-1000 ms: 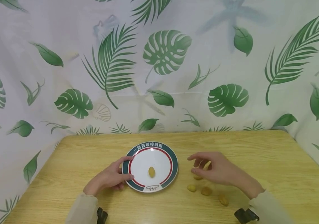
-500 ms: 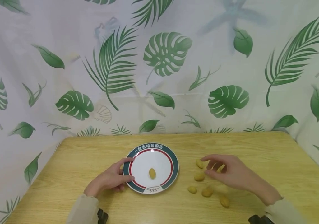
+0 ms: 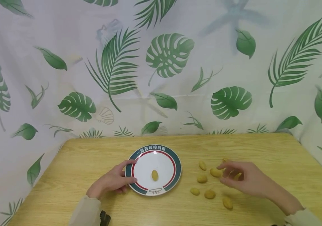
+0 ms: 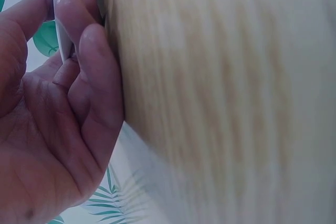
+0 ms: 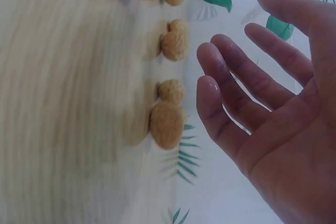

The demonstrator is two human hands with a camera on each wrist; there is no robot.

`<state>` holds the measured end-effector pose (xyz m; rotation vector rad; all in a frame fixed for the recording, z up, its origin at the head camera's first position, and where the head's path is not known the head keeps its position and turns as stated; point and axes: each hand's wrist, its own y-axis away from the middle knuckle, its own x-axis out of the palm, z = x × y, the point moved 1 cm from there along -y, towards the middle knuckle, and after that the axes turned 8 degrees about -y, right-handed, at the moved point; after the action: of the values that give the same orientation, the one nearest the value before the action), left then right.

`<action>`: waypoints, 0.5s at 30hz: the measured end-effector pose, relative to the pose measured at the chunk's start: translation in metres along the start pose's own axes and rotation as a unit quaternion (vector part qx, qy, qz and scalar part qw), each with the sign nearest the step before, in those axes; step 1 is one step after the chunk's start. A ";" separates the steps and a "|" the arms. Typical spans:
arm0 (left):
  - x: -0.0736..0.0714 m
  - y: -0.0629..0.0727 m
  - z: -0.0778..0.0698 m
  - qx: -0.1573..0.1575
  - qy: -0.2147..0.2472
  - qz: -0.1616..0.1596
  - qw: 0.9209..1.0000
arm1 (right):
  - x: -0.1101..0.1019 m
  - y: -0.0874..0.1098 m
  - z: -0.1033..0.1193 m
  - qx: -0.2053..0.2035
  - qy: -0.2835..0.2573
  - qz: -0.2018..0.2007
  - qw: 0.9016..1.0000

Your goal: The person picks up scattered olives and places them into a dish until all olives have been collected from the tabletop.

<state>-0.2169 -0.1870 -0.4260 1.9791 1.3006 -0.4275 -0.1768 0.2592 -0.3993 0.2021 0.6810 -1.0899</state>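
Note:
A white plate (image 3: 165, 163) with a dark teal rim and red ring lies on the table. One small oval yellow-brown piece (image 3: 155, 175), like a dried fruit or nut, rests in it. At the plate's left edge, my left hand (image 3: 113, 179) grips the rim, thumb on top and some fingers under it; the left wrist view has those fingers curled by the plate's edge (image 4: 62, 19). Over the table to the right hovers my right hand (image 3: 245, 179), its fingers (image 5: 257, 85) loosely bent around nothing. Several similar wrinkled pieces (image 3: 201, 179) lie below and left of it, some partly hidden.
The pale wooden table (image 3: 93, 157) runs back to a hanging white cloth (image 3: 178, 103) printed with green leaves. More pieces (image 3: 227, 202) lie nearer the front.
My right hand has moved to the right, away from the plate, uncovering several pieces on the table. My left hand and the plate have stayed in place.

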 end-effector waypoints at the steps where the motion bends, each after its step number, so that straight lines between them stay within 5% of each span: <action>1: 0.000 0.000 0.000 0.001 0.001 0.001 1.000 | 0.000 0.002 -0.001 0.000 0.002 0.000 1.000; 15: -0.002 -0.002 0.001 -0.003 -0.003 0.005 1.000 | 0.001 0.021 -0.025 -0.006 -0.051 0.084 0.995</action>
<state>-0.2189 -0.1889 -0.4263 1.9762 1.2864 -0.4243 -0.1682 0.2804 -0.4226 0.1874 0.5681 -0.9289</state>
